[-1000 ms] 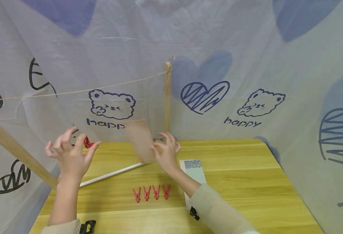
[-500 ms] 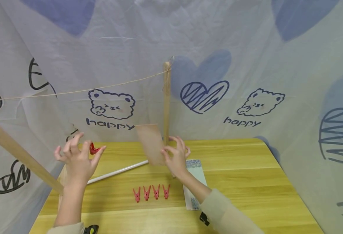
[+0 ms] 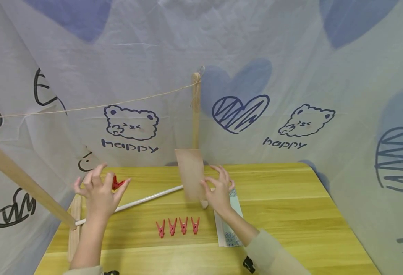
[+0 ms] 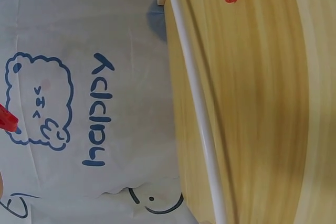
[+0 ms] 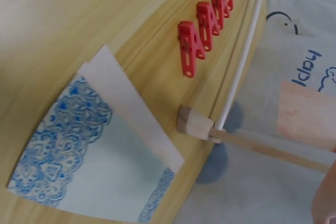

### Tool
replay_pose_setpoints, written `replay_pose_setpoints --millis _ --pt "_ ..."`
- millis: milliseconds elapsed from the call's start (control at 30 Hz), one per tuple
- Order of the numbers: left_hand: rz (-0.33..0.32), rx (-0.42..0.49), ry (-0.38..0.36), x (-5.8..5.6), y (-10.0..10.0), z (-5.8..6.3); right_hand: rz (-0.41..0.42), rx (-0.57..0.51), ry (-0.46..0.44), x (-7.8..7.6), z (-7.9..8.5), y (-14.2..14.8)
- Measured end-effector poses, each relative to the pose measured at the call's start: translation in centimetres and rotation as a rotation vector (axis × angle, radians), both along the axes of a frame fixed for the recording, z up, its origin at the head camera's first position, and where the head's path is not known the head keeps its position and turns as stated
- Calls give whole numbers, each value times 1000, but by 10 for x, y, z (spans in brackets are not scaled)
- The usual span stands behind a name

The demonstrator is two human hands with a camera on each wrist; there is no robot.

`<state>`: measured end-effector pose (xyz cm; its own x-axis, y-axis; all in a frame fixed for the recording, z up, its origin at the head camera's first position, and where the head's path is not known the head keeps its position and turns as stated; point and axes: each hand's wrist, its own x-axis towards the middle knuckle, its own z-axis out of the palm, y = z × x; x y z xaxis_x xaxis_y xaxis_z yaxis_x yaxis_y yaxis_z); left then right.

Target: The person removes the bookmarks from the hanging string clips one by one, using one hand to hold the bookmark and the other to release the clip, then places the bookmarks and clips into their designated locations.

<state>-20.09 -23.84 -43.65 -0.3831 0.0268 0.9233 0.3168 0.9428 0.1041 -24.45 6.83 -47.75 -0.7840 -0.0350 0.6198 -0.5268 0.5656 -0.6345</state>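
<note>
My left hand (image 3: 99,196) pinches a red clothespin (image 3: 118,184) between thumb and fingertip, above the far left of the table. Only a bit of that clothespin (image 4: 7,119) shows in the left wrist view. With thumb and finger, my right hand (image 3: 220,195) holds a plain brownish card (image 3: 190,172) by its right edge. The card stands nearly upright in front of the wooden post (image 3: 196,114), hiding its lower part. Several more red clothespins (image 3: 172,227) lie in a row on the table. A string (image 3: 129,101) runs from the post's top toward the left.
Light-blue cards with blue lace patterns (image 5: 105,150) and a white strip lie beneath my right forearm. A white rod (image 3: 146,199) runs low across the table between the post's wooden foot (image 5: 197,123) and a left post (image 3: 26,179). Printed cloth (image 3: 242,152) hangs behind.
Both hands have moved right and slightly lower, the left with the clothespin and the right with the card. The card now overlaps the post. The row of clothespins has stayed put.
</note>
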Motion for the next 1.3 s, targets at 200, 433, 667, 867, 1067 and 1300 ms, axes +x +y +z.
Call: replay_pose_setpoints --millis 200,433,667,867,1067,1300 --pt "-12 -10 -23 1 4 -9 -17 -8 6 1 -7 11" --pt "-14 -26 -89 4 8 -23 -60 -18 -13 3 -13 22" --pt "-21 -36 -124 5 11 -37 -94 -22 -28 7 -22 35" --pt "-28 -32 -188 7 14 -47 -132 -21 -25 9 -32 48" --pt "-15 -33 -281 10 15 -59 -172 -38 -55 11 -41 59" --pt "-4 -31 -311 11 19 -73 -208 -77 -125 18 -49 69"
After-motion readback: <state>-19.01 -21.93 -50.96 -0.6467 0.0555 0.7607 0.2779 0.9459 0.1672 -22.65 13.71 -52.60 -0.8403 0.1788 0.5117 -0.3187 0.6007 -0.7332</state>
